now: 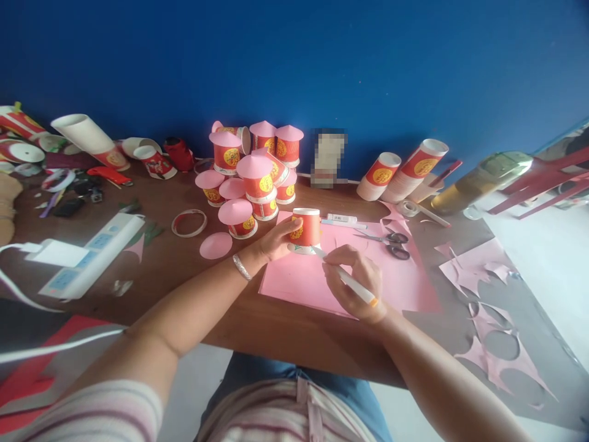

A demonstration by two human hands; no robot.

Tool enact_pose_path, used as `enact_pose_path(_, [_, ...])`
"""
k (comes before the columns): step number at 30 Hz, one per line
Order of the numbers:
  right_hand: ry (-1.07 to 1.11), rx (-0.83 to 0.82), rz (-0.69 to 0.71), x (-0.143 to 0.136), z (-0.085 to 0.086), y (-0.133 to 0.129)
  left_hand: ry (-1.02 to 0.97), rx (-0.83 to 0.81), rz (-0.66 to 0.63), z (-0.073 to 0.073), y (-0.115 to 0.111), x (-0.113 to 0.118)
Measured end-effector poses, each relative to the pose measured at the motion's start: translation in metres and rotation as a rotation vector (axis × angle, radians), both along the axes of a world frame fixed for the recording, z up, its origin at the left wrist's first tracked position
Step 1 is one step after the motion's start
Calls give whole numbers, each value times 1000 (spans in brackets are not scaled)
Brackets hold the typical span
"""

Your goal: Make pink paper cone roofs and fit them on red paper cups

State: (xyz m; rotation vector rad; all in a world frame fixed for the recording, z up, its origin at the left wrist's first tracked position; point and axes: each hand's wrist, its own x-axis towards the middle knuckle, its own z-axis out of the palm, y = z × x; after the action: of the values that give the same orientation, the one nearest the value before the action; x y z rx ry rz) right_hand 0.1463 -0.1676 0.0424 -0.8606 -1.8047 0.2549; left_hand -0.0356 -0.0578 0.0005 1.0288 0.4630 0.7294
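My left hand [280,239] is closed around a red and white paper cup [311,230] with a yellow emblem. Green marks show on the white band near the cup's lower edge. In my right hand [356,279] is a white marker pen [352,282] with an orange end, its tip at that white band. Beneath both hands lie pink paper sheets [294,282]. Black-handled scissors [396,244] and another white marker [341,218] rest on the sheets, just beyond my right hand.
Cups with pink cone roofs [255,169] stand stacked behind my left hand, beside a pink paper disc [216,245]. A power strip [92,258] lies left. Cup stacks [380,177], a bottle [483,181] and pink offcuts [497,350] are on the right. A blue wall [294,61] bounds the table.
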Motion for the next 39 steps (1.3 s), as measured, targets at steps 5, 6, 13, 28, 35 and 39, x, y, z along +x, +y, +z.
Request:
enact_pose_path(5, [33,-116,29,11,5,-12,-88,-92,77,3,-2,2])
enact_pose_path(6, [63,-149,32,14,5,-13,-113,-111,77,4,-3,3])
enact_pose_path(13, [185,-266,129,15,-8,-16,-212,-298,12,5,-9,13])
enact_pose_path(28, [40,-264,279,1,-8,-14,-40,-116,55,7,-18,10])
enact_pose_path(35, [-158,75,128,14,-4,-10,-28,-99,158,4,-12,11])
enact_pose_path(39, [-195,141,81,21,-15,-6,16,-94,173,9,-16,12])
